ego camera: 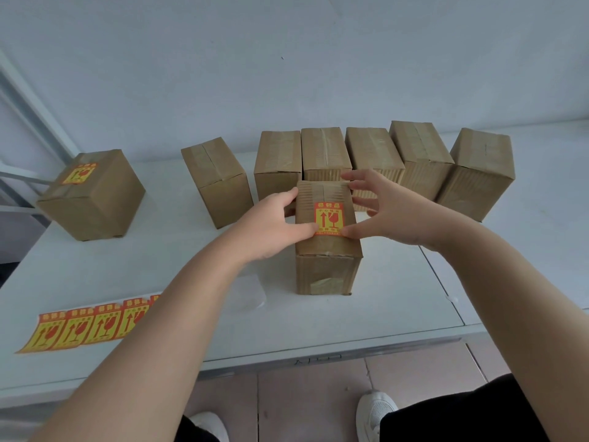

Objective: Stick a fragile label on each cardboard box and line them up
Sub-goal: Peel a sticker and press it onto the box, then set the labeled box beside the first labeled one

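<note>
Cardboard, taped and ribbed, makes up the front box, which stands mid-worktop with a red-and-yellow fragile label on its top face. The left hand wraps the box's 9 o'clock edge and the right hand spans its 3 o'clock edge. Each thumb rests by a near corner of the label, so both hands clasp the box.

A label corner not rubbed flat would likely lift later. The right fingers reach close to the back row of five bare boxes at 12 to 2 o'clock, so a jerky lift could shove those askew.

Moving toward the finished box at 9 o'clock, the lone bare box at 10 o'clock stands in the way. The label strip at 7 o'clock runs behind the left forearm, and a low sweep might drag it across the worktop.
</note>
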